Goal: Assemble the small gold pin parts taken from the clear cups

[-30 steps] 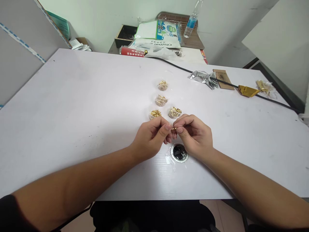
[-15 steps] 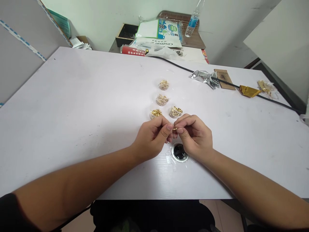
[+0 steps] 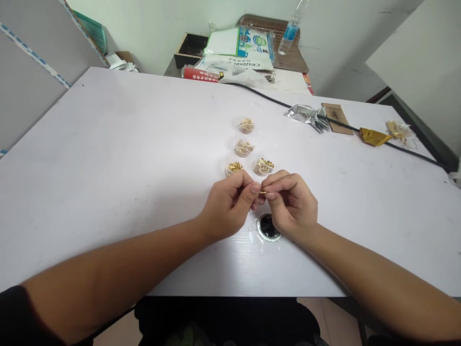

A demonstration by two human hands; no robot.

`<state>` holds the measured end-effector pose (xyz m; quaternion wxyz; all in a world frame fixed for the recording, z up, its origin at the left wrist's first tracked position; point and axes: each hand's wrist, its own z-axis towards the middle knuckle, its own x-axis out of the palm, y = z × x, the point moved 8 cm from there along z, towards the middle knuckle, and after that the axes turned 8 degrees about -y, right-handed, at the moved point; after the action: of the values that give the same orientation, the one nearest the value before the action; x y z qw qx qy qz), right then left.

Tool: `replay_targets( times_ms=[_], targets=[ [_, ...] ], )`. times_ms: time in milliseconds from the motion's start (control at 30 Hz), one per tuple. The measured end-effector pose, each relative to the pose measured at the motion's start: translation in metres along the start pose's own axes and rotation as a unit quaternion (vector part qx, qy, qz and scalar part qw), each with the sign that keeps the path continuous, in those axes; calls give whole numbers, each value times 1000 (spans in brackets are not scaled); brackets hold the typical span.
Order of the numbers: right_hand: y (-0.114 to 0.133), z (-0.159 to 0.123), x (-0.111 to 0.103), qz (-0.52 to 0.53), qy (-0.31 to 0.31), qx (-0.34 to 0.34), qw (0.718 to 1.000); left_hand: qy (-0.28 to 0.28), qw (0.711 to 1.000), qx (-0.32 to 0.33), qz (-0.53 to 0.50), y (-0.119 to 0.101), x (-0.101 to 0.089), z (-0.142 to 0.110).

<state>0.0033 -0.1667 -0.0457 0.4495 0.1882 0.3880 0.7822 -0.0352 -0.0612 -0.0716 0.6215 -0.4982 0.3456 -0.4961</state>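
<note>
Over a white table, the left hand, with a cup of gold pieces just beyond, pinches one end of a small gold pin; the right hand has thumb and finger clamped on the other.

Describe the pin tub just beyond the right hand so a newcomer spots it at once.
On the white table, find the person's right hand. Just beyond it sits a small clear tub of gold-coloured pins. Of the four tubs there, it alone stands off to the right; the other three tubs run away from the person in a rough line.
</note>
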Motion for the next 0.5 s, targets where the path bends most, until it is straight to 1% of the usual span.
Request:
replay_targets(
  times_ms=[167,300,500],
  targets=[
    [-1,-2,0,-5,0,-5,1000,-15,1000,17,14,-2,-2,0],
    [-1,-3,-1,-33,-15,-15,999,-37,998,39,46,-5,-5,-1],
    [4,-2,2,-55,-29,-36,997,-60,994,48,73,-7,-6,-2]
  ],
)
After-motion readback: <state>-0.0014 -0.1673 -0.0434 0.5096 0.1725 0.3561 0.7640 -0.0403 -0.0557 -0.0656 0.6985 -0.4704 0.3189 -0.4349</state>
